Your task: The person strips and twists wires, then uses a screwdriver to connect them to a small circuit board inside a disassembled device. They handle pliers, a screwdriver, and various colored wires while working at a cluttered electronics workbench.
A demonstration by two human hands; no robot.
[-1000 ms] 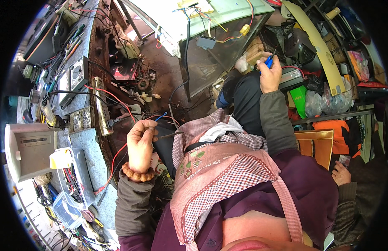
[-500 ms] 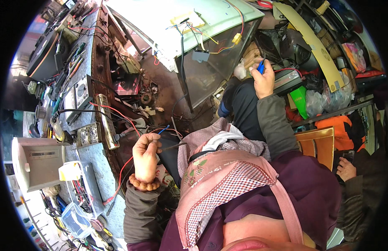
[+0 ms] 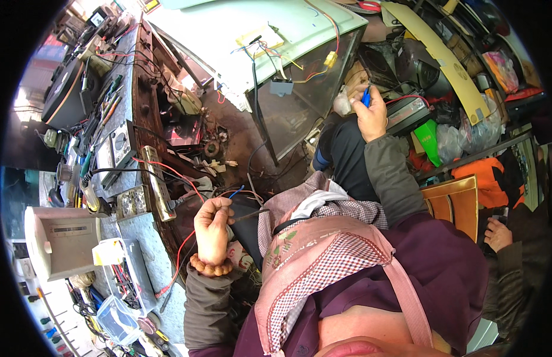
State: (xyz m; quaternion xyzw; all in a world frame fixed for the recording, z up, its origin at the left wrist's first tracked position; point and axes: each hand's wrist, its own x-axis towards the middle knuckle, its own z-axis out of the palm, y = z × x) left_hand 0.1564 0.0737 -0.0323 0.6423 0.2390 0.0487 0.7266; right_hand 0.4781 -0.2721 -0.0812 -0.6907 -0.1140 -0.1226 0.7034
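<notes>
Over my lap on the left, my left hand point(image 3: 213, 232) is closed in a pinch on a thin blue wire point(image 3: 236, 192), whose end sticks out past the fingertips. A dark thin strip point(image 3: 249, 215) also juts out beside these fingers; whether they grip it I cannot tell. Farther off to the right, above my knee, my right hand point(image 3: 373, 116) is closed around a small blue-handled tool point(image 3: 366, 96). The tool's working end is too small to make out. A dark cable point(image 3: 255, 89) hangs from the pale panel beyond, between my hands.
On the left, a workbench point(image 3: 142, 223) carries a meter point(image 3: 114, 149), hand tools and a clear plastic box point(image 3: 133, 273). Ahead stands a pale-topped table point(image 3: 204, 24) with a small wired board point(image 3: 265, 41). Stacked goods fill the right; another person's hand point(image 3: 497, 235) shows there.
The whole view has shifted slightly, with the bench appearing farther right. Both hands keep their grips, and my right hand has turned a little around the blue-handled tool.
</notes>
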